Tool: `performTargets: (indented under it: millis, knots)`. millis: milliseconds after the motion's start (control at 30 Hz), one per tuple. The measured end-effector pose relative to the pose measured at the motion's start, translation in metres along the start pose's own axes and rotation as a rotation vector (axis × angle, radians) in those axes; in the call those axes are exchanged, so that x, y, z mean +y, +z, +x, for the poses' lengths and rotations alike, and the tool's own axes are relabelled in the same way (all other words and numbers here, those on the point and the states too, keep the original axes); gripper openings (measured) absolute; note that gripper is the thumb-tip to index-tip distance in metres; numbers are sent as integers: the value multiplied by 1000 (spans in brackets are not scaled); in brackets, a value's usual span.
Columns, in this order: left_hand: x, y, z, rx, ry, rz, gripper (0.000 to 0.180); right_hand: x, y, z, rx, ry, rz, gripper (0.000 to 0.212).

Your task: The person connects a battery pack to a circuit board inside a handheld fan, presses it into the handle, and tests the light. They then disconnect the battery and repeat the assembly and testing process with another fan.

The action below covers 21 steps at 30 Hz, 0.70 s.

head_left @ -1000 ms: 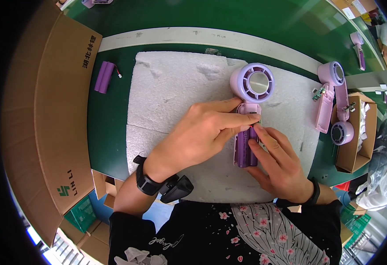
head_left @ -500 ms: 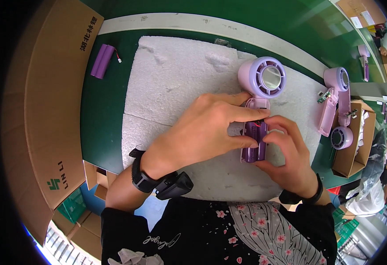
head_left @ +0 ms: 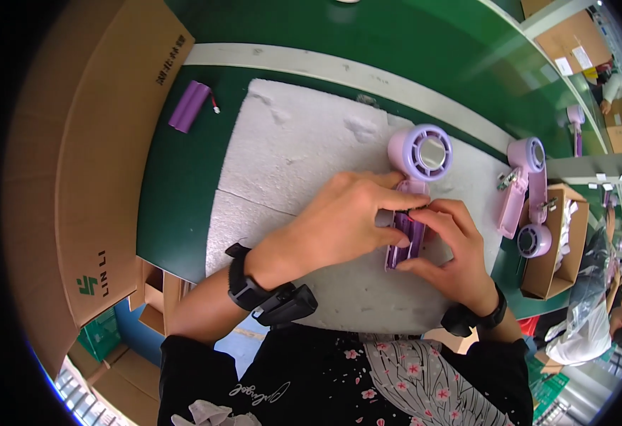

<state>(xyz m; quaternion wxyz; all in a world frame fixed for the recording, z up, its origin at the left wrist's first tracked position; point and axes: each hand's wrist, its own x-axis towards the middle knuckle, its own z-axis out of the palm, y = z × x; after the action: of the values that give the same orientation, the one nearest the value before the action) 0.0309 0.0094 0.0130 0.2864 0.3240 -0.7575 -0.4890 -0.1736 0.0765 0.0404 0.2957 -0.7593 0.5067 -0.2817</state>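
Note:
A lilac handheld fan lies on the white foam board, its round head away from me and its handle open. Inside the handle sits a purple battery pack, with red wire and a dark part near its upper end, partly hidden by my fingers. From the left, my left hand grips the handle, index finger across its upper part and thumb on the battery. My right hand closes on the handle's right side, fingertips at the wires, thumb low by the bottom end.
Another purple battery pack with a white connector lies on the green table at the far left. Further opened lilac fans lie at the right, beside a cardboard box. A tall carton borders the left. People sit at the far right.
The view has shifted, so the scene sits lower in the picture. My right fingers have moved in from beside the battery to the wires at its upper end. My left hand keeps its hold.

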Motion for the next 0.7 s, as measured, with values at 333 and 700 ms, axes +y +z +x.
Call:
performTargets:
  millis: [333,700]
  knots:
    - [-6,9,2,-21,126,21,47,7,-8,8,-25,86,-23,21]
    - [-4,11,-5,-23,120,3,50,-16,-3,-21,-132,-159,-414,65]
